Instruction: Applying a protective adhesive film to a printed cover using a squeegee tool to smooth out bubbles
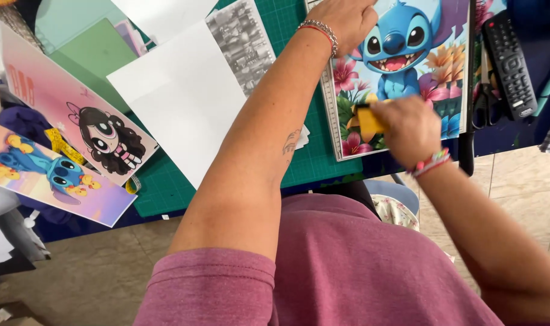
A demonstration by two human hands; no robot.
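On a green cutting mat point(299, 163), the left hand point(344, 18) presses flat on a cartoon print point(407, 66); the right hand point(412, 130) pinches a yellow scraper point(369, 122).

Beige tiled floor point(516, 181) beneath cluttered blue table point(531, 130)

Black remote point(509, 63), scissors point(483, 96), white paper point(181, 96)

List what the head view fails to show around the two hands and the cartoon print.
- Yellow tool: motion-blurred and mostly covered by the right hand; its kind is unclear.
- Left hand: fingertips cut off by the top edge.
- Blue cartoon creature print: top cropped.
- Black scissors: blades unclear.
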